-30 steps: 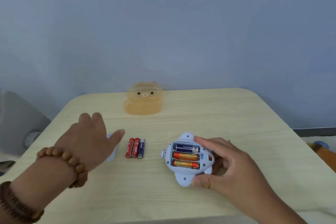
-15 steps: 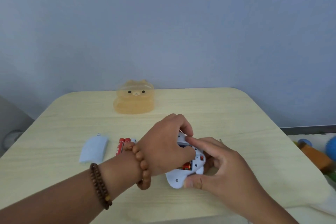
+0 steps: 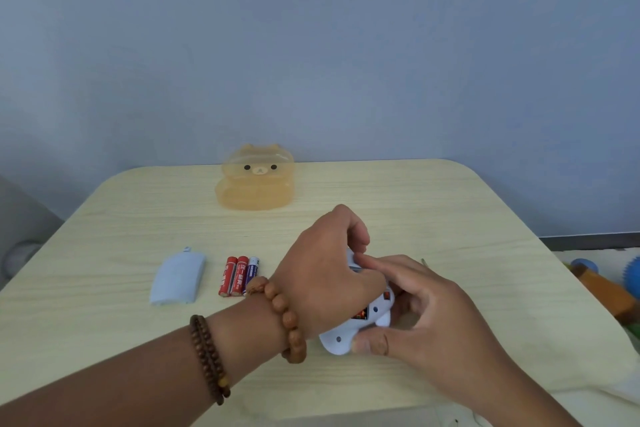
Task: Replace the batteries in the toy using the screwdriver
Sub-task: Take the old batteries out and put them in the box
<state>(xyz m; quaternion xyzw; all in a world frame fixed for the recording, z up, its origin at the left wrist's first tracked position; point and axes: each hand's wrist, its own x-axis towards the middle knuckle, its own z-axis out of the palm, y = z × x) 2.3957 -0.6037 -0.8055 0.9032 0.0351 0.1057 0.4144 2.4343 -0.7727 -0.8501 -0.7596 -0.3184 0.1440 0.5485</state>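
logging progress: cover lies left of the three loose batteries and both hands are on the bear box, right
No: the head view shows the left hand and right hand on the white toy, not the bear box. The cover does lie left of the three batteries.

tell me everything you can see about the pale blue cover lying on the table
The cover is a pale blue, smooth plastic-looking panel, roughly rectangular with rounded corners and a slight curve. A small tab sticks out at its far edge. It lies on the table, left of three loose batteries with a gap between. Only the table touches it.
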